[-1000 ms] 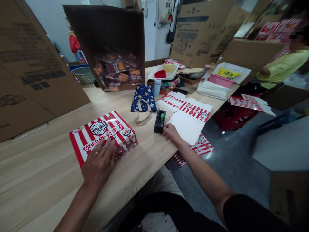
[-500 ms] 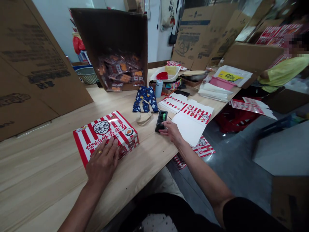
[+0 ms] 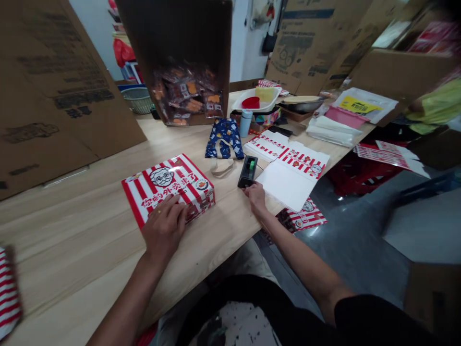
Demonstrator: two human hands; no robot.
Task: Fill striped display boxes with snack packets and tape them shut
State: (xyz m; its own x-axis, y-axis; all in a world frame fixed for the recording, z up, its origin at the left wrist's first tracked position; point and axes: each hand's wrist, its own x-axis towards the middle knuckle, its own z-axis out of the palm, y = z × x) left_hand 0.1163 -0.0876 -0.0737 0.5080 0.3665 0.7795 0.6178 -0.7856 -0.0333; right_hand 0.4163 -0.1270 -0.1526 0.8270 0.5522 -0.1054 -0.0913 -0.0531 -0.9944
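My left hand (image 3: 166, 224) rests on the near edge of a closed red-and-white striped carton (image 3: 177, 180), its fingers lying flat over the printed top. To the right of the carton, a black tape dispenser (image 3: 245, 179) with a green roll (image 3: 252, 164) stands on the table. My right hand (image 3: 256, 196) is at the dispenser's near end, thumb and fingers pinched together. Whatever is between those fingertips is too small to make out. Just right of the dispenser lies an unfolded carton blank (image 3: 287, 184), white side up with a striped flap.
A navy patterned bag (image 3: 225, 138) and a light blue bottle (image 3: 245, 123) stand behind the dispenser. A big cardboard box (image 3: 196, 43) holds wrapped snacks (image 3: 189, 93). Another striped item (image 3: 7, 293) is at the left edge. A person's yellow sleeve (image 3: 437, 105) shows at far right.
My right hand has drawn to the dispenser's near end, its fingers now pinched instead of spread beside it. My left hand stays on the carton. The view has shifted slightly.
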